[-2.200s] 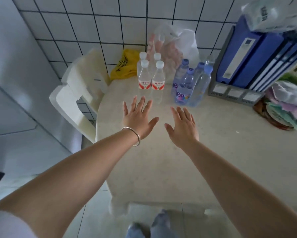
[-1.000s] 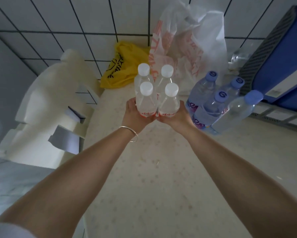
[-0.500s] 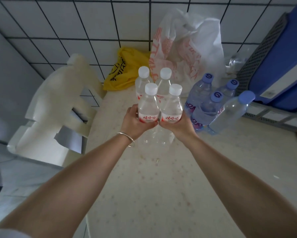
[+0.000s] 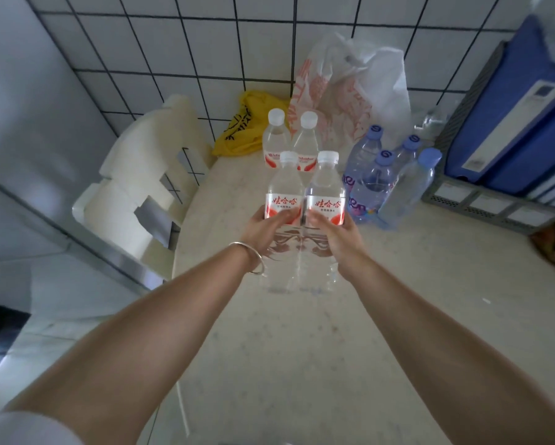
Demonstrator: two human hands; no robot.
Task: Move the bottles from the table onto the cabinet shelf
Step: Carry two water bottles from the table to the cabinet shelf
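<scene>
Side by side, each hand's grip wraps one white-capped bottle: left hand (image 4: 263, 228) on left bottle (image 4: 284, 187), right hand (image 4: 335, 231) on right bottle (image 4: 325, 187).

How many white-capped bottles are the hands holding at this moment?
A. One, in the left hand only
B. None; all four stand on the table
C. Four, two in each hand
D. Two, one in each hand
D: the left hand grips one white-capped bottle and the right hand grips another, while the two other white-capped bottles stand behind on the table.
</scene>
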